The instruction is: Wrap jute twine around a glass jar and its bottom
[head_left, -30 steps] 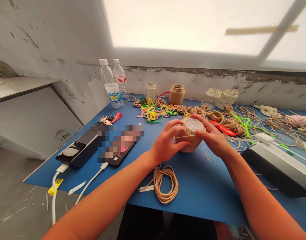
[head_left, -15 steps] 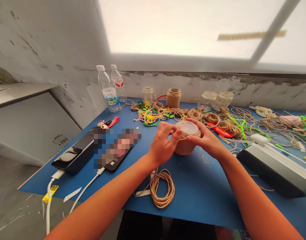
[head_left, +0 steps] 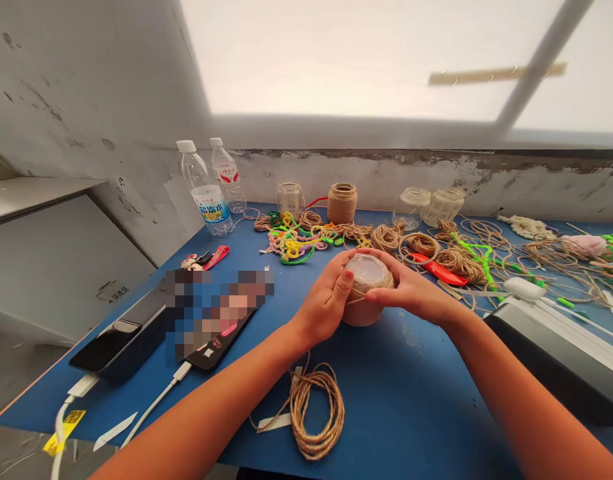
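My left hand (head_left: 326, 300) and my right hand (head_left: 406, 287) both grip a jute-wrapped jar (head_left: 363, 313) from either side, just above the blue table (head_left: 411, 407). Its transparent round end (head_left: 367, 272) faces up, and my right fingers rest along its rim. A thin twine strand crosses the jar's side near my left thumb. Below my left forearm lies a loose coil of jute twine (head_left: 313, 413). I cannot tell whether the strand on the jar runs to that coil.
Behind my hands lie tangled pipe cleaners (head_left: 291, 243), twine bundles (head_left: 386, 237), a wrapped jar (head_left: 342, 203) and glass jars (head_left: 411, 208). Water bottles (head_left: 206, 190) stand back left. A red comb (head_left: 439, 272) lies right, a grey device (head_left: 551, 353) front right, and phones with a white cable (head_left: 151, 407) left.
My left fingers, spread off the jar earlier, have closed around it again. The jar sits slightly turned between my hands. The whole scene has shifted left and down as my head moved.
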Tool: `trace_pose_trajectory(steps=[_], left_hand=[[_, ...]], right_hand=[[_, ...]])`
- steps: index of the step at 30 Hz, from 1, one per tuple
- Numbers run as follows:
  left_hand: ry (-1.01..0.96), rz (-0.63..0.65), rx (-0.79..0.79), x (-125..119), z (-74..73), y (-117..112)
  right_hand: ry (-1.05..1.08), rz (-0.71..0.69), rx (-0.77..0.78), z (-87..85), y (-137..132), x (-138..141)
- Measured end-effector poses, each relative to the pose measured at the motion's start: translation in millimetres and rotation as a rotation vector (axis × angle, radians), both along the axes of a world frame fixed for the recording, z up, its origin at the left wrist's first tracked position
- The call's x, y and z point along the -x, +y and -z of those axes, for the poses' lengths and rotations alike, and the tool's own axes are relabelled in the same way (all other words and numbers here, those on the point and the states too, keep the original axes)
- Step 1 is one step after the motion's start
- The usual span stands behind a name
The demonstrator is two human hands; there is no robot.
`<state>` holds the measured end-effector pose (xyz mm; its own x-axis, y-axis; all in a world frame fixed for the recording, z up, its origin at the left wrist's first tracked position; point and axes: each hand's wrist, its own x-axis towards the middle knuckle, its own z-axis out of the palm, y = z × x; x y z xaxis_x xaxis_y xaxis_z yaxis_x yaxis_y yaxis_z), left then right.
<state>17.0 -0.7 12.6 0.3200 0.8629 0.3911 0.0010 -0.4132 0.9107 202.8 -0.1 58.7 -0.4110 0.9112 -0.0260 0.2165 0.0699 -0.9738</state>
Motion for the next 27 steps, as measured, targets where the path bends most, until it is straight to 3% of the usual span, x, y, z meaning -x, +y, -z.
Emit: trace_pose_trajectory(steps=[7,16,23,27], left_hand=[[-0.073,-0.115,0.058,-10.3,13.1,-9.6],[-0.127,-0.126,0.212,-13.1,14.6,-24.2],[-0.135,-0.099,0.257,-12.0,14.3,-28.0],[-0.099,-0.090,0.217,-11.1,15.4,-27.7]], right_hand=[[0.037,-0.129,0.092,-2.8,12.0,-9.0],[0.097,-0.217,0.256,-5.4,19.1,-12.9],[0.151,-0.196,0.300,3.4,15.6,-13.9],[0.167,-0.140,0.248,10.1,11.3,-13.1]])
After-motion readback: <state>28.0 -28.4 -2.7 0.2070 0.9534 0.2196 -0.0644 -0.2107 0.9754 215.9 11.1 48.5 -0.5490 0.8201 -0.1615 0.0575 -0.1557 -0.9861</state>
